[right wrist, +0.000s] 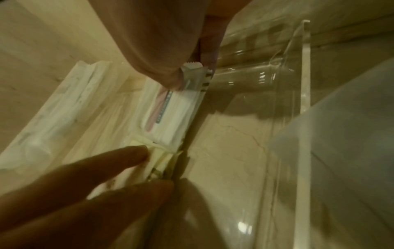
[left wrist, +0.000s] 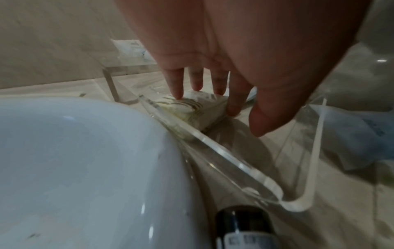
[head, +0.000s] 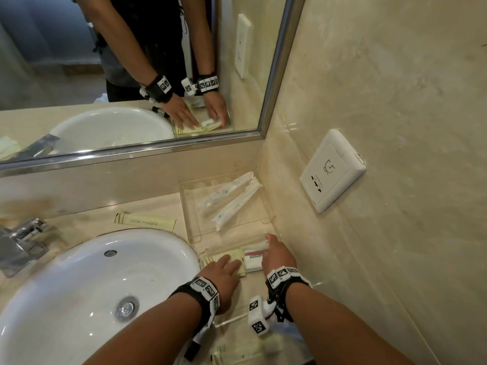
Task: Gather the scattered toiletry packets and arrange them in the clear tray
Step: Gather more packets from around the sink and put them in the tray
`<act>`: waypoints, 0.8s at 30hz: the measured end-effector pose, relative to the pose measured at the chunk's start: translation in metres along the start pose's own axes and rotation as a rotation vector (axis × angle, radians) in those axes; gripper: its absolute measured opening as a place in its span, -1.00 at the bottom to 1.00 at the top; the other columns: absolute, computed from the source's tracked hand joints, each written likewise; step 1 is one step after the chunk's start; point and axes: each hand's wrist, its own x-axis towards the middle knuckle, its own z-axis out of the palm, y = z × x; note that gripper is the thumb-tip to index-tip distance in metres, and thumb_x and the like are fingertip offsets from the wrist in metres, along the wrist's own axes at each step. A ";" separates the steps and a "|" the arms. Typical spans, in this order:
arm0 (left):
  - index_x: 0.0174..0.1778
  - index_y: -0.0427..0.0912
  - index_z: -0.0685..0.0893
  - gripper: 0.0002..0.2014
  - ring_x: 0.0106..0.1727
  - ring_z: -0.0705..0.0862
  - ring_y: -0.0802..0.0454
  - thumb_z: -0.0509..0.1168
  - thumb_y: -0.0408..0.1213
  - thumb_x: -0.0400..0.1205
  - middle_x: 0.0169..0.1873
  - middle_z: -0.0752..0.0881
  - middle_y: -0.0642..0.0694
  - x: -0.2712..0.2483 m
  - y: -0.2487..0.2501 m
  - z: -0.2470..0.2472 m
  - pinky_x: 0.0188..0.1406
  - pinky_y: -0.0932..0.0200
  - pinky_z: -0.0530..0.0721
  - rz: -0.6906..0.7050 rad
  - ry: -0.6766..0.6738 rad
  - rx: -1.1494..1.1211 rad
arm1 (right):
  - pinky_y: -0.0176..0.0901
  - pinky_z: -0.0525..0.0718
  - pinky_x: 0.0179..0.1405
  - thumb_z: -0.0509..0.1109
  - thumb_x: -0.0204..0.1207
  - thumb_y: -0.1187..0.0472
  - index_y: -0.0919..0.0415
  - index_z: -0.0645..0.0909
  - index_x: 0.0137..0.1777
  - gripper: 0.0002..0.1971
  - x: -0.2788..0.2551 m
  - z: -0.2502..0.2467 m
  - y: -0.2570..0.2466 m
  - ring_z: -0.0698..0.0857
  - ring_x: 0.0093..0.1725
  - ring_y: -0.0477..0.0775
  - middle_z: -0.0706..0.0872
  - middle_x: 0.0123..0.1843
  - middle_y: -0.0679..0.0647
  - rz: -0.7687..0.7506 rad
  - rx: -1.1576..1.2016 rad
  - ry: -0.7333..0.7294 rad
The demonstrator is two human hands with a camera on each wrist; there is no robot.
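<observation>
Clear acrylic is forming the tray (head: 187, 222) that is sitting on the marble bench (head: 87, 204) in the head view, at about 1 o'clock from the sink (head: 79, 280). Two long white packets (head: 232, 201) are lying slanted in its far part. Nearer, a yellow packet (head: 224, 258) and a white packet (head: 253, 262) with a pink stripe are lying side by side. The left hand (head: 222, 275) is resting flat on the yellow packet, fingers straight. The right hand (head: 275, 255) is touching the white packet's 3 o'clock end; whether its grip is clamped cannot be told here. Another yellow sachet (head: 145, 221) is lying on the bench at 9 o'clock from the tray, and one more (head: 237, 354) is lying near the bottom edge. A mirror (head: 126, 75) is reflecting both hands.

From the left wrist, straight fingertips (left wrist: 178, 94) are pressing on the yellow packet (left wrist: 202, 109) just inside the tray wall (left wrist: 213, 143), with the sink rim (left wrist: 85, 168) at 8 o'clock.

From the right wrist, the thumb (right wrist: 168, 70) and a finger (right wrist: 210, 55) are pinching the crimped end of the white packet (right wrist: 170, 111), while the other hand's fingers (right wrist: 119, 158) are lying on the yellow packet (right wrist: 157, 158) at 7 o'clock. The long packets (right wrist: 59, 104) are lying at 9 o'clock.
</observation>
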 end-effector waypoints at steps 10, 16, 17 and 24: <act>0.65 -0.08 0.29 -0.35 0.71 -0.09 -0.26 0.26 -0.26 0.59 0.73 -0.07 -0.10 -0.001 -0.001 0.006 0.65 -0.26 0.10 -0.049 -0.022 -0.008 | 0.01 0.65 0.11 0.45 0.45 0.13 0.01 0.68 0.18 -0.71 -0.009 0.011 0.003 0.60 0.17 0.13 0.58 0.27 0.03 -0.146 0.025 0.320; 0.63 -0.08 0.34 -0.39 0.71 -0.07 -0.26 0.27 -0.22 0.60 0.73 -0.04 -0.10 0.000 -0.001 0.005 0.64 -0.24 0.14 -0.044 -0.020 -0.003 | -0.11 0.58 0.16 0.35 0.44 -0.01 -0.23 0.55 0.34 -0.57 -0.039 0.012 0.005 0.51 0.24 0.03 0.44 0.35 -0.12 -0.260 -0.245 0.121; 0.63 -0.08 0.33 -0.39 0.71 -0.07 -0.26 0.26 -0.22 0.61 0.73 -0.05 -0.10 0.000 -0.001 0.005 0.64 -0.24 0.15 -0.043 -0.020 -0.003 | -0.10 0.58 0.18 0.35 0.43 -0.01 -0.26 0.49 0.40 -0.50 -0.042 0.015 0.006 0.49 0.28 0.03 0.37 0.41 -0.14 -0.265 -0.250 0.088; 0.62 -0.07 0.35 -0.41 0.71 -0.08 -0.24 0.24 -0.22 0.61 0.73 -0.05 -0.09 0.001 -0.002 0.006 0.66 -0.19 0.14 -0.045 -0.021 -0.018 | 0.06 0.47 0.48 0.36 0.52 -0.01 -0.27 0.10 0.66 -0.25 -0.044 0.019 0.009 0.17 0.68 0.19 -0.12 0.77 0.08 -0.283 -0.338 -0.119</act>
